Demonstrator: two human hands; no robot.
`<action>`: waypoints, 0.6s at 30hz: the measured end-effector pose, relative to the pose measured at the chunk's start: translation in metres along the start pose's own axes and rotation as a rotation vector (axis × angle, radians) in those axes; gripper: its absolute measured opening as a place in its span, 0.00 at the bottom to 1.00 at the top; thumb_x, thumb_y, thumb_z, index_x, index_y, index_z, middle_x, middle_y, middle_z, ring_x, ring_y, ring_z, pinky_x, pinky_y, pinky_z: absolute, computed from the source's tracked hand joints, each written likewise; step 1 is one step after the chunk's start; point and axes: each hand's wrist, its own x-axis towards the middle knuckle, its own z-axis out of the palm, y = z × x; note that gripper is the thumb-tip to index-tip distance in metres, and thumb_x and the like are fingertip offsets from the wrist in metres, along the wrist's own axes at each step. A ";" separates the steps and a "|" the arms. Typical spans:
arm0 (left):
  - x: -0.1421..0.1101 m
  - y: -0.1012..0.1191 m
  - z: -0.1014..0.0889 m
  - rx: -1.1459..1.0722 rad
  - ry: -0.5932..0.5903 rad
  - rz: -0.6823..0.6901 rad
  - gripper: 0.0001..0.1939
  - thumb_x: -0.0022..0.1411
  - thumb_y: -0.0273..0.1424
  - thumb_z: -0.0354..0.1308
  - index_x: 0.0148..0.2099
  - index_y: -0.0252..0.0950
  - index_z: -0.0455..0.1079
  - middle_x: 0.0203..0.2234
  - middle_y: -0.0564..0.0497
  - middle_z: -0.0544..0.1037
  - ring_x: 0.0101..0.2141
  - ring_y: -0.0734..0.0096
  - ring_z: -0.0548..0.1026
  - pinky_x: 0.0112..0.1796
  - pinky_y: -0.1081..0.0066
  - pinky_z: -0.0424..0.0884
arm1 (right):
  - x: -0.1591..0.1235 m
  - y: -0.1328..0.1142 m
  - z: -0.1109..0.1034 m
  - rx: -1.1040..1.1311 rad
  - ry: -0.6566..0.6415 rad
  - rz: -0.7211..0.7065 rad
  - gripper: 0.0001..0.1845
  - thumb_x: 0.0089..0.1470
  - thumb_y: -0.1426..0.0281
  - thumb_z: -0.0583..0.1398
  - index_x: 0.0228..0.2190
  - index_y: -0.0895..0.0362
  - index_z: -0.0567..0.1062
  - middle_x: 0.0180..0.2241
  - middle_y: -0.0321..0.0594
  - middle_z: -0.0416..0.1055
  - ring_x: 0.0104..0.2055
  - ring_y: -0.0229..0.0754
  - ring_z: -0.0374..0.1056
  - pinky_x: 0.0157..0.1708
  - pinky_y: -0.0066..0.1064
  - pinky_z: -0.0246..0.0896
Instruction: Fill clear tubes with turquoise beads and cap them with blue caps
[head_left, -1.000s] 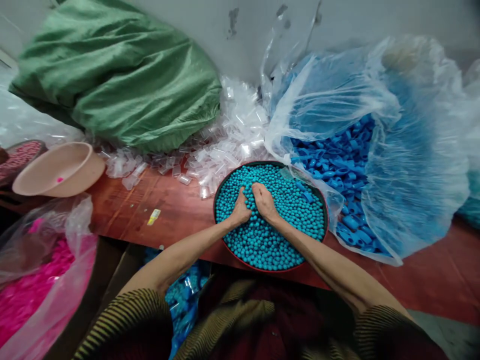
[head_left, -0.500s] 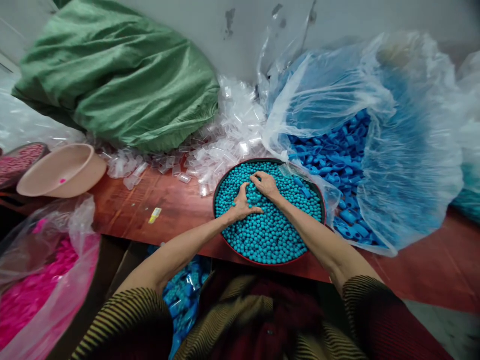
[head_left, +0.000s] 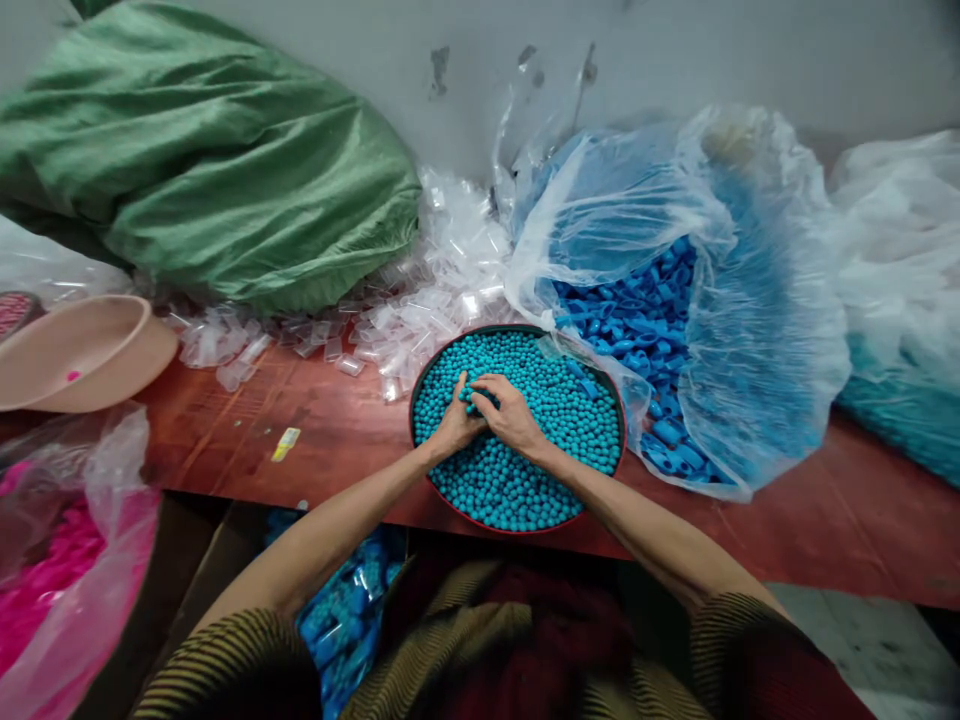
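Note:
A round, red-rimmed tray [head_left: 619,440] full of turquoise beads [head_left: 525,490] stands at the table's front edge. Over its left half, my two hands meet just above the bead layer. My left hand [head_left: 456,428] is cupped, with a few beads in it. Curled from the right, my right hand [head_left: 511,415] has its thumb and fingertips at those same beads. Its fingers partly hide what lies between the hands. Several blue plastic pieces [head_left: 581,380] rest on the beads at the tray's upper right.
Clear plastic pieces [head_left: 420,310] are heaped behind the tray, beside a green sack [head_left: 225,170]. To the right, a translucent bag [head_left: 765,330] spills blue pieces [head_left: 652,320]. A beige basin [head_left: 112,350] stands left on the red table [head_left: 217,430]. Pink pieces [head_left: 60,560] fill a lower bag.
My hands were together, parted with the left thumb and fingers spread, and are now together again around a few beads. The view has swung slightly to the right.

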 end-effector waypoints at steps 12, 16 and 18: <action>-0.040 0.020 0.004 0.444 0.187 -0.072 0.14 0.55 0.31 0.59 0.44 0.37 0.64 0.39 0.47 0.73 0.42 0.59 0.72 0.45 0.60 0.68 | -0.011 0.047 -0.099 -0.792 -0.129 0.434 0.18 0.54 0.69 0.55 0.46 0.64 0.70 0.33 0.57 0.74 0.35 0.56 0.72 0.35 0.45 0.64; -0.036 0.022 0.004 0.490 0.150 -0.036 0.13 0.57 0.34 0.59 0.45 0.38 0.67 0.37 0.48 0.74 0.39 0.61 0.73 0.42 0.63 0.68 | -0.019 0.035 -0.070 -0.402 -0.259 0.330 0.19 0.56 0.67 0.52 0.48 0.57 0.71 0.27 0.40 0.76 0.30 0.46 0.72 0.36 0.37 0.66; -0.033 0.023 0.005 0.506 0.144 -0.028 0.14 0.57 0.36 0.59 0.45 0.39 0.68 0.35 0.49 0.74 0.38 0.62 0.73 0.41 0.64 0.69 | -0.024 0.028 -0.061 -0.332 -0.306 0.232 0.18 0.57 0.67 0.51 0.46 0.54 0.73 0.29 0.39 0.77 0.31 0.45 0.73 0.37 0.36 0.66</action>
